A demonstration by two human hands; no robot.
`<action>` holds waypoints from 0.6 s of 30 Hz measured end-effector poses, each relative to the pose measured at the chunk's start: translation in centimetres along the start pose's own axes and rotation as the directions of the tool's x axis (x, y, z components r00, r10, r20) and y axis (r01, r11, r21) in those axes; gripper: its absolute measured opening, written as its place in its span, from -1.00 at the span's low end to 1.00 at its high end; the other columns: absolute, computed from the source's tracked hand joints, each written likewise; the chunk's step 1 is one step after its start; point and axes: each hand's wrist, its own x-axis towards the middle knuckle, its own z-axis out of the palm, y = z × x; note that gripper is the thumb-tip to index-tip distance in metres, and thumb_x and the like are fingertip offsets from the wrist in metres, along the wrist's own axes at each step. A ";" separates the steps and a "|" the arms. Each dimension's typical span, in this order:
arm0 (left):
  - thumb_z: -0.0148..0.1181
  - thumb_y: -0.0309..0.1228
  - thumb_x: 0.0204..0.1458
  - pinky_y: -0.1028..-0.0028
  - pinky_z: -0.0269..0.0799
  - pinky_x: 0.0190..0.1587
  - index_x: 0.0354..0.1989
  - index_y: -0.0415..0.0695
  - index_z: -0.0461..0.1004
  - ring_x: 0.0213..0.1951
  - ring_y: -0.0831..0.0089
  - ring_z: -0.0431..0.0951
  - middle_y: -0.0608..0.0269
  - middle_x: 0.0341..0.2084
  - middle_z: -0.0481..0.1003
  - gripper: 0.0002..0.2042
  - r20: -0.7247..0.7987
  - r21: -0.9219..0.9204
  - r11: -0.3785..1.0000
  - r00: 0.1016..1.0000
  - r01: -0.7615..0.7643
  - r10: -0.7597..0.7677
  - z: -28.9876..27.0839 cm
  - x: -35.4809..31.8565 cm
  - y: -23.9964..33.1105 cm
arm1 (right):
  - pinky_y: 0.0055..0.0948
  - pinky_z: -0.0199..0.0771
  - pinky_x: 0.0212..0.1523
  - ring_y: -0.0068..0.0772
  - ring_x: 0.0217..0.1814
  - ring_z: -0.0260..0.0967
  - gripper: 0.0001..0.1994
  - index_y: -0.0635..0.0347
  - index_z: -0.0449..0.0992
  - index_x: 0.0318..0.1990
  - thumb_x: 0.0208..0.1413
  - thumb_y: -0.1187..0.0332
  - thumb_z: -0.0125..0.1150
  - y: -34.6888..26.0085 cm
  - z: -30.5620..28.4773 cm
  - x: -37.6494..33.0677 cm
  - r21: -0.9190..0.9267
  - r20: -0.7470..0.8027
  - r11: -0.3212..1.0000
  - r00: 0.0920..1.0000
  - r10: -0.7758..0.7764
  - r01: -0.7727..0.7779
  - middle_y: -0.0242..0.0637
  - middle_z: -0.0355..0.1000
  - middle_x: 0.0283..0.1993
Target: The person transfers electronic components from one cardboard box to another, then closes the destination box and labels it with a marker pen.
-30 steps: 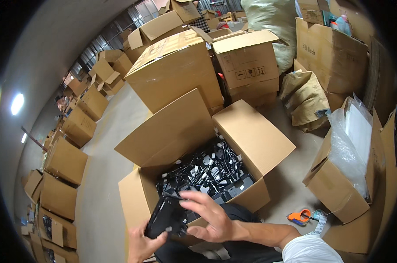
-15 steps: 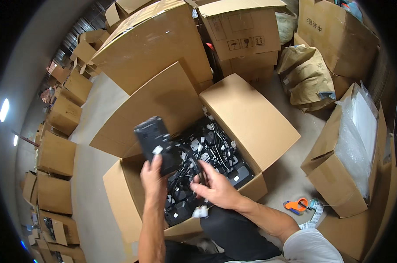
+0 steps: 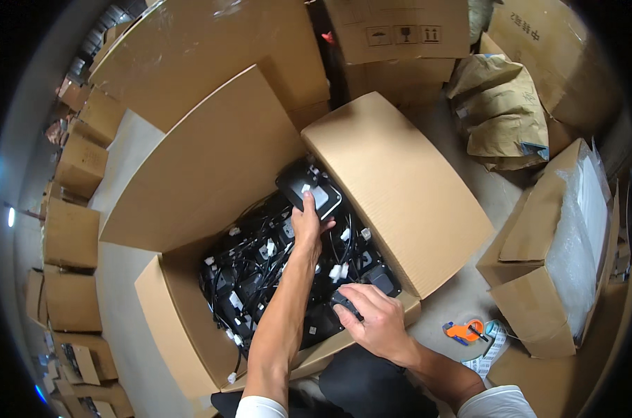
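While the left hand (image 3: 307, 226) grasps a flat black device (image 3: 293, 180) by its near edge, thumb on top, the right hand (image 3: 378, 320) bends its fingers beside a small dark part at the box's near side; whether it grips or merely touches that part cannot be told. The device has rounded corners, a glossy dark face, a pale rectangular patch and a small white piece near the thumb. It sits at the far corner of an open cardboard box (image 3: 190, 348), beside the right flap (image 3: 399, 188), over or against the pile there. Inside the box lie many similar black units, tangled with black cables (image 3: 263, 261) and white connectors (image 3: 339, 272). To the right, an open carton (image 3: 535, 299) holds bubble wrap (image 3: 570, 258) around white sheets. An orange-and-blue tool (image 3: 462, 330) rests on the floor between the two, near a strip of white labels (image 3: 496, 347). Beyond stands a crumpled brown paper sack (image 3: 504, 115).
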 end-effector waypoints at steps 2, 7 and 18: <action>0.00 0.01 0.30 0.50 0.56 -0.65 0.05 -0.30 0.37 -0.61 0.36 0.57 0.07 -0.34 0.56 -0.48 0.002 0.069 0.998 1.000 -0.013 0.013 -0.1 0.3 0.8 | -0.33 0.58 -0.21 -0.18 -0.16 0.56 -0.73 0.26 0.59 -0.13 0.03 0.37 0.40 0.1 0.1 -0.1 -0.011 0.024 1.000 1.000 -0.007 0.008 -0.21 0.58 -0.14; 0.02 0.02 0.29 0.48 0.54 -0.67 0.02 -0.30 0.40 -0.57 0.40 0.54 0.11 -0.38 0.53 -0.48 0.042 0.186 0.976 0.993 -0.117 0.111 -2.8 0.7 1.4 | -0.31 0.58 -0.24 -0.18 -0.20 0.57 -0.78 0.24 0.60 -0.17 0.05 0.35 0.38 -0.7 0.9 0.0 -0.033 0.053 0.998 0.998 -0.042 0.044 -0.22 0.59 -0.19; 0.07 0.01 0.26 0.37 0.56 -0.64 0.09 -0.35 0.29 -0.56 0.28 0.55 0.00 -0.36 0.51 -0.43 0.062 0.242 0.948 0.978 -0.208 0.198 -2.5 2.1 0.1 | -0.34 0.57 -0.27 -0.20 -0.23 0.59 -0.83 0.25 0.63 -0.24 0.06 0.37 0.36 -1.1 1.6 -0.1 -0.089 0.050 0.995 0.998 -0.047 0.052 -0.20 0.60 -0.23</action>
